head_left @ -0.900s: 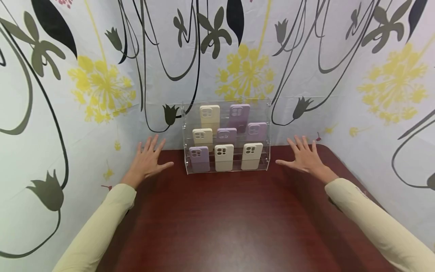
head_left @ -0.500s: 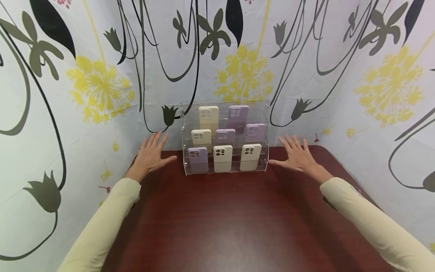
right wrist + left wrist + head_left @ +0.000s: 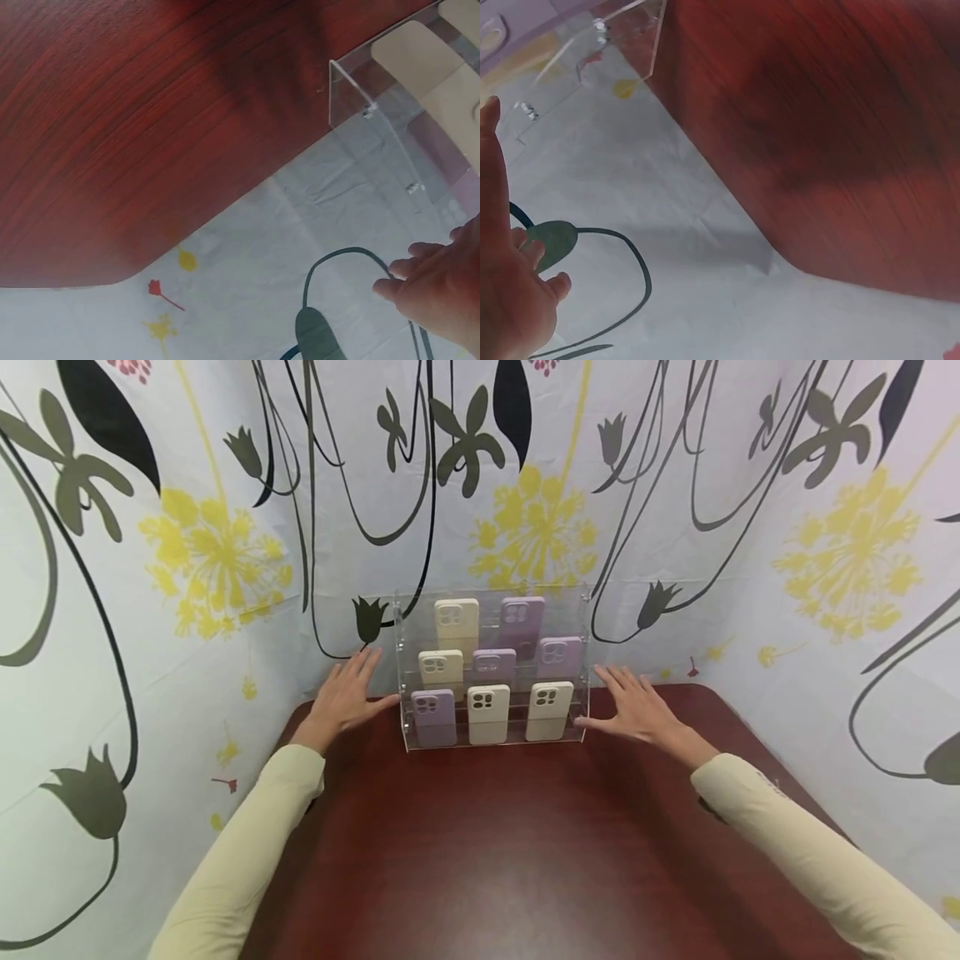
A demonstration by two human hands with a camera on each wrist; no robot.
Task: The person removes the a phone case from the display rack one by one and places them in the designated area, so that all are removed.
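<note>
A clear acrylic rack [image 3: 401, 727] stands at the back of the dark red table [image 3: 510, 852]. It holds several cream and lilac phone cases in three tiers, such as a lilac case [image 3: 432, 717] at the front left and a cream case [image 3: 550, 710] at the front right. My left hand [image 3: 347, 697] has straight spread fingers, and its thumb reaches the rack's left wall. Spread the same way, my right hand [image 3: 633, 708] has its thumb at the rack's right wall. The left wrist view shows the rack's corner [image 3: 654, 45], the right wrist view its side panel [image 3: 375, 127].
Floral-printed cloth walls [image 3: 187, 543] close in the table on the left, back and right. The table's rounded back corners [image 3: 112, 279] lie just behind each hand. Bare wood stretches in front of the rack toward me.
Both hands have moved inward from well apart to the two sides of the rack. The rack and cases have stayed in place.
</note>
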